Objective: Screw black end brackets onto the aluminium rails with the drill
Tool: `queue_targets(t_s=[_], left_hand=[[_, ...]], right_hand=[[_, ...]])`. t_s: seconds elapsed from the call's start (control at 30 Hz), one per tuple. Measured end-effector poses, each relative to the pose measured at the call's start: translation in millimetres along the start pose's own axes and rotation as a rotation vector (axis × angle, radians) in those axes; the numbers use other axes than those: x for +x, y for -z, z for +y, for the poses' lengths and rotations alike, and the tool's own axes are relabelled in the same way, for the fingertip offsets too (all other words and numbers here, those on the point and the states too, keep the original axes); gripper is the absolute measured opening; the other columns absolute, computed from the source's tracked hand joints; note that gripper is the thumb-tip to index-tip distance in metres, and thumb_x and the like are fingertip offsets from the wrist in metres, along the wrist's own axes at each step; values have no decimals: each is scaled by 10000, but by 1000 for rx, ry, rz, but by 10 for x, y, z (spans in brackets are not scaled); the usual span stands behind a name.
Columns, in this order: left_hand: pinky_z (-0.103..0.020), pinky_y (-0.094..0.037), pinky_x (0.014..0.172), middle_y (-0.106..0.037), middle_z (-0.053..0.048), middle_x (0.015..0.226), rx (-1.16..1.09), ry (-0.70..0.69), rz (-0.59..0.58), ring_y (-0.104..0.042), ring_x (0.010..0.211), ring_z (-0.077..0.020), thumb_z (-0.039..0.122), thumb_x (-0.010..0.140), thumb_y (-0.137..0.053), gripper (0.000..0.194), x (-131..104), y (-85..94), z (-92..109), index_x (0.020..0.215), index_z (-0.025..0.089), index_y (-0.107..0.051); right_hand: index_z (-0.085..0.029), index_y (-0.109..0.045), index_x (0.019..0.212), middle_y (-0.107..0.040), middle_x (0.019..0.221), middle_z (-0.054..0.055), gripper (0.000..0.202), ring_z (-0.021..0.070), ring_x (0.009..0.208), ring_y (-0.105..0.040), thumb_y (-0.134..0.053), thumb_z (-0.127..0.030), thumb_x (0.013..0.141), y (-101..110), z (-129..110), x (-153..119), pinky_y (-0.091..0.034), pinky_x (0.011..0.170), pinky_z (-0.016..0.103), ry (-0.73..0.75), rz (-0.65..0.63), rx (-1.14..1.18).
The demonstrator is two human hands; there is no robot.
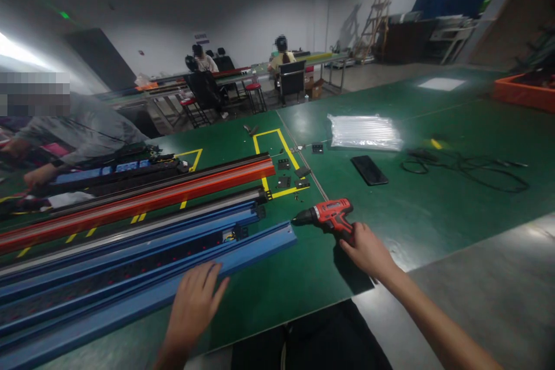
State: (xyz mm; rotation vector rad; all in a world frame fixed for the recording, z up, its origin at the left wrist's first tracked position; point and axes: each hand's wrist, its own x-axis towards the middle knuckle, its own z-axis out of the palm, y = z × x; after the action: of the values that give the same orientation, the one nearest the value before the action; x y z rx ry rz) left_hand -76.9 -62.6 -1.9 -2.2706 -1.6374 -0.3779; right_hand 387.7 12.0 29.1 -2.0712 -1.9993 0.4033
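Observation:
My right hand (366, 248) is closed around the lower grip of a red and black cordless drill (333, 211). The drill's bit points left, close to the end of the nearest blue metal rail (260, 248). Laid on that rail's near side is my left hand (197, 295), its fingers stretched out and the thumb apart. Behind it, a blue channel holding a dark strip (173, 260) ends in a black piece with thin wires. Several small black plates (284, 182) lie beyond the drill tip.
Orange rails (208, 182) lie farther back at left, across yellow tape marks on the green table (416, 196). A black phone (368, 170), a plastic-wrapped bundle (364, 132) and a black cable (468, 170) occupy the right side. A co-worker's hand (41, 175) is at far left.

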Motion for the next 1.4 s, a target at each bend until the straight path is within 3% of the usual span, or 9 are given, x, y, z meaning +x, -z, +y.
queue_targets(t_s=[0.13, 0.3, 0.5, 0.67, 0.83, 1.07, 1.13, 1.3, 1.4], left_hand=[[-406, -451, 912, -702, -149, 1110, -59, -121, 18, -629, 1039, -282, 403, 1048, -505, 345, 495, -137, 476, 1218, 141, -653], [-357, -376, 737, -665, -66, 854, -96, -106, -54, -579, 804, -226, 246, 1069, -451, 246, 577, -232, 634, 974, 184, -669], [-378, -343, 727, -658, -69, 804, -39, -81, -47, -570, 773, -228, 118, 1027, -448, 256, 454, -176, 615, 871, 196, -636], [-381, -351, 756, -677, -74, 814, 50, -35, -47, -584, 787, -237, 97, 1002, -472, 225, 262, -137, 484, 884, 194, -638], [-389, -374, 778, -680, -81, 796, 84, -11, -22, -583, 772, -241, 110, 992, -476, 209, 79, -126, 326, 896, 163, -655], [-417, -392, 842, -688, -97, 830, 39, 115, -87, -601, 805, -253, 195, 1023, -451, 229, 0, -79, 323, 930, 158, -656], [-416, -397, 861, -686, -87, 829, 42, 103, -47, -602, 803, -245, 211, 1028, -454, 208, -31, -108, 307, 941, 167, -638], [-395, -416, 892, -687, -69, 872, 25, 56, 221, -631, 871, -235, 229, 1023, -484, 115, -154, -239, 205, 997, 202, -592], [-387, -419, 853, -677, -75, 869, -1, 106, 157, -623, 857, -242, 201, 1013, -487, 94, -176, -237, 185, 990, 202, -578]], right_hand=[[-137, -580, 1038, -658, 1008, 165, 287, 276, 866, -691, -543, -393, 912, 42, 1, 35, -504, 743, 359, -26, -7, 47], [-134, -592, 1059, -655, 997, 167, 344, 282, 852, -685, -538, -440, 911, 114, 249, 45, -505, 730, 361, -41, 48, 23], [-149, -598, 1021, -660, 985, 170, 370, 280, 816, -678, -527, -496, 913, 265, 633, 123, -491, 716, 364, -139, 28, -36], [-156, -600, 1060, -653, 1014, 167, 414, 291, 852, -679, -526, -533, 906, 337, 804, 177, -487, 730, 367, -140, -10, -54], [-141, -610, 1124, -635, 1061, 180, 482, 314, 894, -667, -512, -562, 911, 335, 835, 181, -497, 746, 391, -125, -17, -94], [-43, -542, 1368, -596, 1177, 262, 790, 401, 1082, -615, -546, -663, 879, 422, 770, 149, -508, 885, 474, -52, 184, -179], [-47, -541, 1375, -591, 1199, 270, 775, 405, 1100, -608, -528, -655, 894, 418, 753, 144, -506, 906, 490, -35, 202, -156], [-55, -565, 1334, -612, 1144, 257, 757, 392, 1008, -636, -484, -672, 903, 288, 762, 137, -525, 862, 503, -18, 190, -116], [-52, -573, 1303, -620, 1097, 248, 723, 384, 977, -637, -443, -656, 927, 223, 766, 139, -526, 855, 503, 8, 205, -135]])
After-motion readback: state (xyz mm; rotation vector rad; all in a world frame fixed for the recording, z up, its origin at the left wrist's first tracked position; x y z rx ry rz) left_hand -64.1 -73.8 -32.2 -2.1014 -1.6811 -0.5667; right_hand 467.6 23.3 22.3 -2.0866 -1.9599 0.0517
